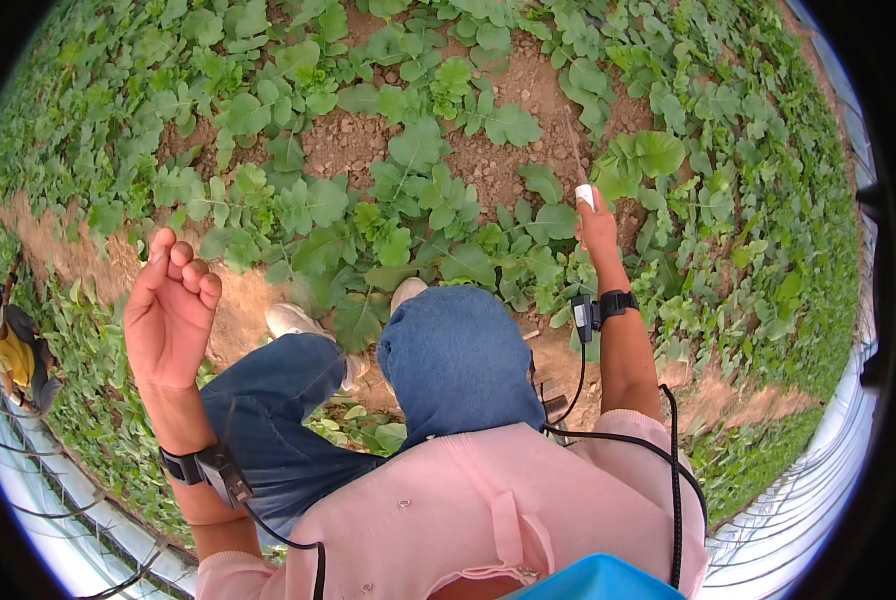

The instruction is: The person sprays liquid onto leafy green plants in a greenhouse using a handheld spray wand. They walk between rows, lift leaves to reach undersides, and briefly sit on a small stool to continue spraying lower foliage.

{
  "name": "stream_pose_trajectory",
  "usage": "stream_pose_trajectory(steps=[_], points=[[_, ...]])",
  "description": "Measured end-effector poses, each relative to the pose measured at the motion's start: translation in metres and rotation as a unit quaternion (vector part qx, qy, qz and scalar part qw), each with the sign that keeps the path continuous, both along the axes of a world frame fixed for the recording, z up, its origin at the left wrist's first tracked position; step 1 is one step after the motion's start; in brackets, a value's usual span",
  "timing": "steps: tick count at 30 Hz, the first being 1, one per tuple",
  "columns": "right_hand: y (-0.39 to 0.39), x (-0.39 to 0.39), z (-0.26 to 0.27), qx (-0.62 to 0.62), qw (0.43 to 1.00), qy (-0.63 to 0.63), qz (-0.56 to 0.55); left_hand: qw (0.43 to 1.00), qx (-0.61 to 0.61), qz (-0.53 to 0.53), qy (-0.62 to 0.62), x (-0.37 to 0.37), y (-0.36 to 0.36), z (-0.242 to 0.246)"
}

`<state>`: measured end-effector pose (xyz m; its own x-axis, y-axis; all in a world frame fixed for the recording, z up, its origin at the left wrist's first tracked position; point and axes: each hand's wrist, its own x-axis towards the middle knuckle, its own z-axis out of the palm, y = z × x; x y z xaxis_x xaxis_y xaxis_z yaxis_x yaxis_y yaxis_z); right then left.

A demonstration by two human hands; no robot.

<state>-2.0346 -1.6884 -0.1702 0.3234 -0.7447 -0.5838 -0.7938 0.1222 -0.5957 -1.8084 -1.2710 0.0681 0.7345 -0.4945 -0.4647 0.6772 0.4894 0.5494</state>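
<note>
My right hand [598,229] is closed around the white handle [585,195] of a thin-bladed tool, whose narrow blade points away from me over the soil among the leaves. The exact kind of tool cannot be told. On the left, my left hand [174,311] is raised palm up with its fingers curled, the fingertips near the thumb, and nothing visible in it. Lobed leafy green plants [418,150] grow in front of my knees, between the two hands. A leafy plant [658,154] stands just right of the blade.
Bare brown soil [350,146] shows between the plants. A dirt path [245,307] runs under my shoes [294,321]. Black cables run from both wrist devices. Another person [16,352] in yellow and dark clothing is low at the far left. Greenhouse film [785,517] curves along the edges.
</note>
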Motion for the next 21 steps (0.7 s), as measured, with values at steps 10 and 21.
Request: stream_pose_trajectory(steps=[10, 21], points=[[-0.035, 0.079, -0.061, -0.148, 0.961, 0.14, 0.187, 1.0, 0.011, 0.01, 0.007, 0.003, 0.003, -0.004], [0.012, -0.009, -0.005, 0.135, 0.991, 0.013, 0.013, 1.0, 0.005, 0.008, 0.003, -0.001, 0.009, 0.001]])
